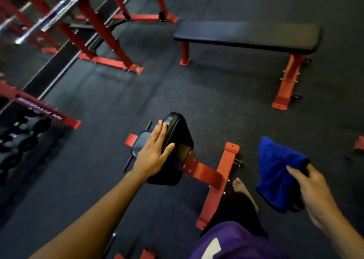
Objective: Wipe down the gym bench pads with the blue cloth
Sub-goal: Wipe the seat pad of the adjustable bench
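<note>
- White lettering runs along the red rack beam [49,113] at the left; it is upside down from this view and blurred, and only something like "FITNESS" can be made out; beneath it sit dark dumbbells [21,134], out of focus.
- A white mark shows on the purple shirt [232,243] at the bottom edge; too cropped to read.
- The left hand [155,152] lies flat on the raised black back pad [177,138] of the near adjustable bench, fingers straight and together, thumb spread across the pad's face; it presses and grips nothing.
- The right hand [313,189] pinches the blue cloth [277,172] between curled fingers and thumb; the cloth hangs in the air to the right of the bench, touching no pad.
- Below the back pad sits the smaller seat pad [138,144]; the red bench frame [218,178] runs out to the right, and a bare foot [242,189] stands just beside its crossbar.
- A flat bench [248,35] with a black pad and red legs stands well apart, farther back on the dark rubber floor [147,93].
- Red squat racks [102,32] with blurred barbells [49,14] fill the upper left.
</note>
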{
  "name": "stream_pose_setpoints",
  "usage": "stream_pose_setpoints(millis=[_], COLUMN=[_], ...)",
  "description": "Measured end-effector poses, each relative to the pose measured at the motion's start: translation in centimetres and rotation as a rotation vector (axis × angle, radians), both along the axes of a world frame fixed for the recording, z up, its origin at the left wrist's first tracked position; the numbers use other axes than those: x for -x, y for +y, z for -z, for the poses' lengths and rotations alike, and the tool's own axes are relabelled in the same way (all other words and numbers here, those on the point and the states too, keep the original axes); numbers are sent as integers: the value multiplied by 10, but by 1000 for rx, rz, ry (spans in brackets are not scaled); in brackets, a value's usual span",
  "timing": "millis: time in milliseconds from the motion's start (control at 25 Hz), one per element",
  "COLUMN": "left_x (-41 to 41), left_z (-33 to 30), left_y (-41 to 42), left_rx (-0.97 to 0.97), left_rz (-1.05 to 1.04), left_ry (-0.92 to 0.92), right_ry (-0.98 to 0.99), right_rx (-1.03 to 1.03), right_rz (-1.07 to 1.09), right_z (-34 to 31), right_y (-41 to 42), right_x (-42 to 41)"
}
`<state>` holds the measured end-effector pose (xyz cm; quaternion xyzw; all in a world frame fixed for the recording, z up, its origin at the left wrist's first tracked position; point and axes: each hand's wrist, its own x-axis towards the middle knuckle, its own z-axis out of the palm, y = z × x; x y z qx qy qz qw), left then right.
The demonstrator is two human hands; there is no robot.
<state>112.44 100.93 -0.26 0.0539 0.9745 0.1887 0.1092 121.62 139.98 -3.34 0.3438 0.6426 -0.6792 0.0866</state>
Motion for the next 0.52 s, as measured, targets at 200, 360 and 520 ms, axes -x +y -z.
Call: stream_pose_setpoints(millis=[200,360,520], left_x=[11,19,25], left_z=[-10,2,5], left_y=[15,18,5], left_rx=[-4,112,231], left_rz=[-169,-136,132], left_ry=[-116,32,55], right_ry=[38,187,262], right_rx=[-92,-218,-159], right_rz=[-362,-585,-649], right_z=[-6,-20,-35], right_y=[-5,-8,-28], right_x=[97,183,249])
